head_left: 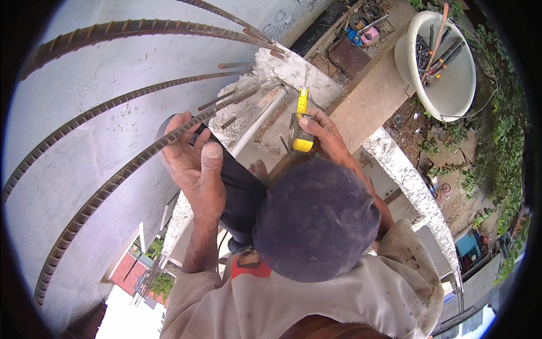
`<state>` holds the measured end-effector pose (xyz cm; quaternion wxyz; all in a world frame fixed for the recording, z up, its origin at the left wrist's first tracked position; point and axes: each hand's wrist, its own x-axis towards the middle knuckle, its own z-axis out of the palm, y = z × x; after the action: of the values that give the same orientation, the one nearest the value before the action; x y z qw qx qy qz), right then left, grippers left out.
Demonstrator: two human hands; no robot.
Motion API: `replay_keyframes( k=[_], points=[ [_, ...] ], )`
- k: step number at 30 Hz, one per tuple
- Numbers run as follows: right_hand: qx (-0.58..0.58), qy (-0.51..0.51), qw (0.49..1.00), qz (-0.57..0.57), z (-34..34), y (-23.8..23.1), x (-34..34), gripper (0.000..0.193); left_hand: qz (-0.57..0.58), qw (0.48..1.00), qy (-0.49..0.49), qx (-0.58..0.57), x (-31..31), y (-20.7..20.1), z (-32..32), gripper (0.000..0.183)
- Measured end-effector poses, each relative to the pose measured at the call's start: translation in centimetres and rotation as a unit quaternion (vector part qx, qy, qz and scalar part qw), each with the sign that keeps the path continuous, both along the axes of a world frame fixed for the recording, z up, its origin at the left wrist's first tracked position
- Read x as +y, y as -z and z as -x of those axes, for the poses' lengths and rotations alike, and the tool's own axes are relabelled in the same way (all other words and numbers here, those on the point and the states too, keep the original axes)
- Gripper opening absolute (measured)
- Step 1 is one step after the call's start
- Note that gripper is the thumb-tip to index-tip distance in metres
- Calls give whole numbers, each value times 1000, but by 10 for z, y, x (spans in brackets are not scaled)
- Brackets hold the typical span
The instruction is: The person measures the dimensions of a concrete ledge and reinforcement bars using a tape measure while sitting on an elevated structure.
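Note:
My right hand [324, 130] is closed around a black and yellow tape measure [301, 137], with its thumb on the case. A short length of yellow blade [302, 100] sticks out of the case toward the rough, chipped concrete [319, 85] ahead. On the left, my left hand [195, 169] is raised with its fingers apart and thumb up. One long ribbed steel bar [107, 186] crosses in front of its fingers; whether they touch it, I cannot tell. Below the tape measure, my dark-clad knee [316, 220] covers part of my right forearm.
Several more ribbed bars [101, 101] curve out of the broken concrete along the pale wall [113, 141]. A whitish bucket [415, 53] holding hand tools stands at the upper right, beside a concrete ledge [367, 99]. Lower ground with plants [491, 152] and scattered things lies to the right.

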<state>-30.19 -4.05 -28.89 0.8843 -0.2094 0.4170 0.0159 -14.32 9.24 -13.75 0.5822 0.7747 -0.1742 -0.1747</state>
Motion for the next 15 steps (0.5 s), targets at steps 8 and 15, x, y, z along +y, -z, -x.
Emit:
replay_keyframes(
  k=[8, 15],
  points=[
    [15, -194, 980, 40, -12, -5, 8, 86, -399, 860, 289, 130, 13, 80, 40, 94],
    [17, -109, 994, 9, -10, 27, 16, 60, -362, 834, 220, 355, -29, 96, 10, 90]
  ],
)
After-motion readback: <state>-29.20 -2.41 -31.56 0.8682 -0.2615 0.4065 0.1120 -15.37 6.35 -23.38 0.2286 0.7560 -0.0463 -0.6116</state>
